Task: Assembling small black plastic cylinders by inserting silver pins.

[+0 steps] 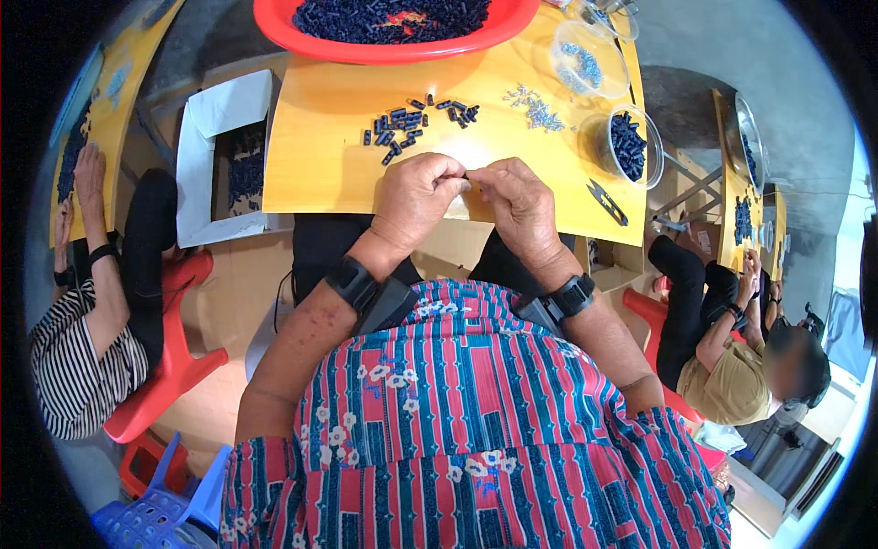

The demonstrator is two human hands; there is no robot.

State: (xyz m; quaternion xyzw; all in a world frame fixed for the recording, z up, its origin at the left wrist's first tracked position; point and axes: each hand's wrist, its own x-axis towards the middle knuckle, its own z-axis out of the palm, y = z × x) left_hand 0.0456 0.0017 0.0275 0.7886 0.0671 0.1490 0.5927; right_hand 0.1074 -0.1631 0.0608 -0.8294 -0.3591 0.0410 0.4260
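My left hand (413,203) and my right hand (523,209) meet at the near edge of the yellow table, fingertips pinched together. Between them shows a bit of a small black piece (467,177), mostly hidden by the fingers. Just beyond my left hand lies a loose group of short black cylindrical parts (399,121). Farther off, past my right hand, tiny clear-bluish pieces (538,110) are scattered on the wood. A pair of black thread snips (607,203) rests to the right of my right hand.
A red basin (402,53) full of black parts stands at the far edge. On the right are a clear tub (657,151) of black parts and a clear bowl (615,84) with tiny pieces. A white open box (194,174) sits left. Co-workers sit at tables on both sides.
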